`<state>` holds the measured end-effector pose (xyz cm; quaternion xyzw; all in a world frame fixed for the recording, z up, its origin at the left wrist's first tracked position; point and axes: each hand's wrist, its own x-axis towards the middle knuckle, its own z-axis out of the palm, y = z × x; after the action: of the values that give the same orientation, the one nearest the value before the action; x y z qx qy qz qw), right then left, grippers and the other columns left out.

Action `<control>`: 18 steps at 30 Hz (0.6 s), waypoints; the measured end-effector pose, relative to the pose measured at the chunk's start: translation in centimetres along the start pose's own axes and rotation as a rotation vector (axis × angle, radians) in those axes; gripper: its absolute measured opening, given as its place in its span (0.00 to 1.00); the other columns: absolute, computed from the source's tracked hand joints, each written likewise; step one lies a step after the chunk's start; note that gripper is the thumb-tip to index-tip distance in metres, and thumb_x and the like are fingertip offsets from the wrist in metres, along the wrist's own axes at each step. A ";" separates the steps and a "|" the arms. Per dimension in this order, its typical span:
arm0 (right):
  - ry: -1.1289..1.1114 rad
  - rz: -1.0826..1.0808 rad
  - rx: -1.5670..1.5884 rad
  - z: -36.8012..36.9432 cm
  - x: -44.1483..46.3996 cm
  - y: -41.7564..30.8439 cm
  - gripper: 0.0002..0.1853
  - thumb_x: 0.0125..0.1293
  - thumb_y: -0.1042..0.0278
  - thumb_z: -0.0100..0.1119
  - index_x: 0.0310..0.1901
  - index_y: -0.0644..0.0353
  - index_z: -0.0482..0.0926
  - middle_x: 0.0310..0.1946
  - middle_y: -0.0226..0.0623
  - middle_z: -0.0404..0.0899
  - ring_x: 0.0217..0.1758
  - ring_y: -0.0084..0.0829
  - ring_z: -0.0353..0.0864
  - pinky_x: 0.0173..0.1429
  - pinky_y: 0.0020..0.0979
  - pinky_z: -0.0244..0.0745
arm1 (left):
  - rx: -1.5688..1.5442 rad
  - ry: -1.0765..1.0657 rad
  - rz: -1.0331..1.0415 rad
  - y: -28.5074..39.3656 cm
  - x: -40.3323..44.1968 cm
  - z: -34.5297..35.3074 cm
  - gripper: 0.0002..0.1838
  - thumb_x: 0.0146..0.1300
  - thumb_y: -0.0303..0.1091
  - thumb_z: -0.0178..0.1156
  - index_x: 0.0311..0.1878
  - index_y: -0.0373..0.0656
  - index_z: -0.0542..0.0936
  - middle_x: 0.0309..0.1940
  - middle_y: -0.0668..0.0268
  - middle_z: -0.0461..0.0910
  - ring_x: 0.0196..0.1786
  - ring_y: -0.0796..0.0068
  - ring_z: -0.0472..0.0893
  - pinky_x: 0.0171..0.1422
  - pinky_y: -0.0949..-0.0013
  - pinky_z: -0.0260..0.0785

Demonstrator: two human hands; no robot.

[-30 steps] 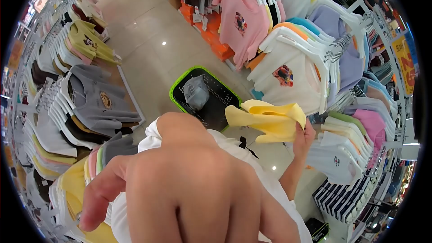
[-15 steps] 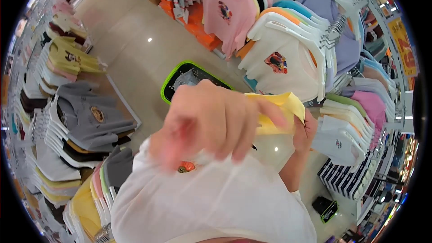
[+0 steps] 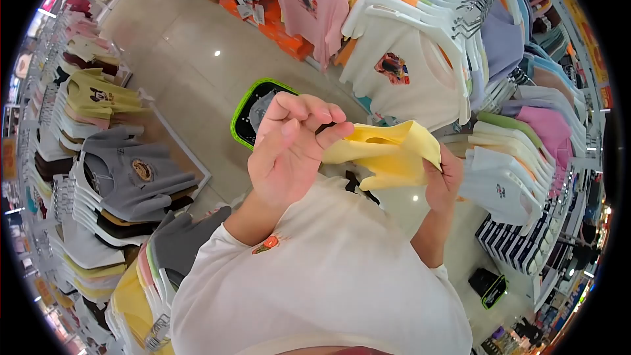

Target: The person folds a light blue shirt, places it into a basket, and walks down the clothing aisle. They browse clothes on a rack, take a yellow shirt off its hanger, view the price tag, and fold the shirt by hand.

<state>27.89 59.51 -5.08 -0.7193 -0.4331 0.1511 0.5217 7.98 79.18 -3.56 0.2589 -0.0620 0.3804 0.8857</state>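
Observation:
A yellow T-shirt (image 3: 401, 154) stretches out in front of my chest. My right hand (image 3: 444, 179) is closed on its right edge, thumb and fingers gripping the fabric. My left hand (image 3: 289, 148) is raised at the shirt's left side, palm showing, with loosely curled fingers apart. Its fingertips overlap the left end of the cloth in the view; I cannot tell whether they touch it. The hand covers part of a black basket with a green rim (image 3: 240, 115) on the floor, with grey cloth inside.
Hanging white shirts (image 3: 411, 69) and a pink shirt (image 3: 305, 0) crowd the rack ahead and to the right. A grey shirt (image 3: 135, 177) hangs on the left rack. Another green-rimmed black basket (image 3: 488, 286) rests on the floor at lower right.
My left hand has turned from showing its back, blurred, to showing its palm, and has moved slightly up. More of the yellow T-shirt shows, still held by my right hand.

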 end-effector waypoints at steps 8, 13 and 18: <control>-0.093 -0.008 0.086 -2.6 0.9 0.0 0.09 0.62 0.75 0.59 0.44 0.66 0.81 0.21 0.31 0.72 0.23 0.19 0.65 0.30 0.22 0.62 | 0.095 0.231 -0.089 -2.4 -2.0 0.9 0.14 0.75 0.33 0.48 0.58 0.37 0.70 0.29 0.62 0.76 0.33 0.73 0.77 0.37 0.74 0.68; -0.331 -0.068 0.095 -4.0 0.5 0.5 0.08 0.58 0.76 0.60 0.40 0.64 0.80 0.25 0.34 0.77 0.23 0.33 0.73 0.31 0.28 0.68 | 1.174 0.288 -0.013 -4.6 -3.0 -1.6 0.31 0.55 0.43 0.66 0.59 0.38 0.73 0.30 0.66 0.77 0.31 0.78 0.73 0.38 0.73 0.65; -0.784 -0.509 0.120 -5.7 1.6 -1.2 0.15 0.52 0.77 0.62 0.43 0.56 0.80 0.36 0.37 0.82 0.35 0.41 0.82 0.34 0.36 0.74 | 1.567 -0.384 -0.064 -7.5 -2.3 1.2 0.48 0.43 0.44 0.74 0.70 0.41 0.69 0.70 0.54 0.68 0.73 0.47 0.64 0.75 0.53 0.51</control>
<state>32.06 57.28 -1.36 -0.4476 -0.7505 0.3035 0.3800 11.78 72.81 -6.33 0.8670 0.0791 0.2367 0.4313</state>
